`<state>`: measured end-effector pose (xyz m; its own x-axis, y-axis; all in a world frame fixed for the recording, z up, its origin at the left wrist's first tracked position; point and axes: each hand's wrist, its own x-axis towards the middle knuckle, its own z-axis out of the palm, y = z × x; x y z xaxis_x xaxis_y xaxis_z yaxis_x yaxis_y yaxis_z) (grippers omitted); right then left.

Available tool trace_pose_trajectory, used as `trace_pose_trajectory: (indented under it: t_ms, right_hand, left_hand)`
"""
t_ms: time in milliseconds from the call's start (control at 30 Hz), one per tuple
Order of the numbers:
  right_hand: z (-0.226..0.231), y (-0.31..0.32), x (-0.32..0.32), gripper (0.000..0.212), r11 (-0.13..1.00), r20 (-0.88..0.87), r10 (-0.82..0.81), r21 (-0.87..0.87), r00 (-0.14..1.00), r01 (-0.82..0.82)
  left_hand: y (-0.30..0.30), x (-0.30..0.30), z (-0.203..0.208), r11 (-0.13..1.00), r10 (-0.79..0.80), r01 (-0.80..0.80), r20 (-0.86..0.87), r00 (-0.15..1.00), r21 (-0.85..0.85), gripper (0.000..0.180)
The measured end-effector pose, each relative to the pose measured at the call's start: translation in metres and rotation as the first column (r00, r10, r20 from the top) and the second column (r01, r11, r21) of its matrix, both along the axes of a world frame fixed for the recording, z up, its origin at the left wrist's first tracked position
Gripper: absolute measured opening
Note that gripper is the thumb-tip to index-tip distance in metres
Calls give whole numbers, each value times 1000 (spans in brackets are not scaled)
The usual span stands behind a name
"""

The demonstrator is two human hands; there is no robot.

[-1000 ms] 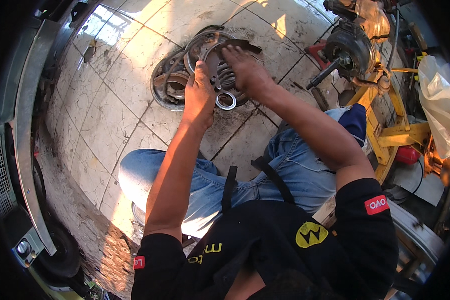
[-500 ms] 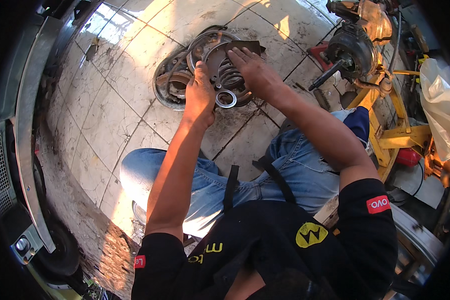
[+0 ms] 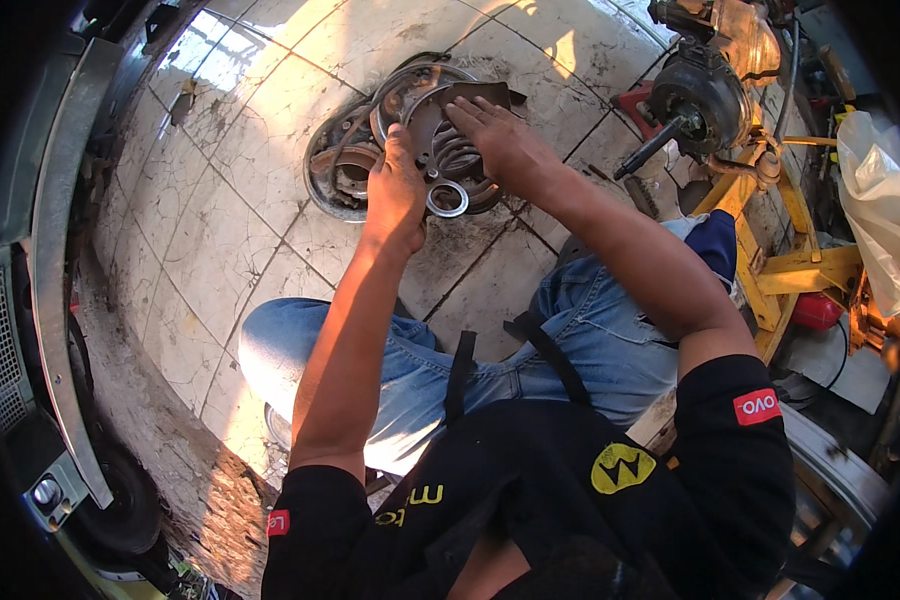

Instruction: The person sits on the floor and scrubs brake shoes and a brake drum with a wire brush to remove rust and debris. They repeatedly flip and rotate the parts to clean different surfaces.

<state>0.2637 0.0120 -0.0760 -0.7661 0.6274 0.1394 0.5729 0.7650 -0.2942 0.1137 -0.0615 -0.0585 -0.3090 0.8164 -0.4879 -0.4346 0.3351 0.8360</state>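
Note:
My left hand point(image 3: 398, 190) is closed on the near left side of a curved metal brake shoe point(image 3: 428, 122), with the thumb up along it. My right hand point(image 3: 505, 148) lies over a dark brown sheet that looks like sandpaper point(image 3: 478, 93); its fingers stretch across the sheet and press it to the shoe's curved face. The right thumb is hidden. Just beneath the hands are a coil spring point(image 3: 460, 158) and a shiny metal ring point(image 3: 447, 199). A round, grimy metal plate point(image 3: 320, 190) lies on the floor to the left, partly behind my left hand.
Cracked, stained floor tiles point(image 3: 200, 220) surround the parts. At the right, a black hub assembly with a shaft point(image 3: 695, 105) rests by a yellow metal stand point(image 3: 800, 275), near a translucent plastic bag point(image 3: 875, 185). A vehicle's metal bumper point(image 3: 55, 230) runs along the left.
My right hand and the dark sheet have slid slightly left over the brake shoe. My left hand keeps its grip in nearly the same place.

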Motion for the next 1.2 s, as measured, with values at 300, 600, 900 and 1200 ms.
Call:
trace_pose_trajectory:
  t_ms: [300,600,900,1200]
  right_hand:
    - [-2,-5,-4,74,997,-87,72,33,994,-70]
    - [13,12,7,60,999,-213,-40,1,976,41]
    - [-21,14,-4,65,990,76,-111,95,991,104]
    - [-15,0,-13,61,992,10,127,12,992,-127]
  left_hand:
    - [2,2,5,999,15,-18,67,998,36,55]
    - [1,4,23,997,74,-74,178,981,-4,44]
    - [4,-2,17,996,86,-77,291,953,-43,36]
    - [-2,-14,4,1000,5,2,425,905,-16,33]
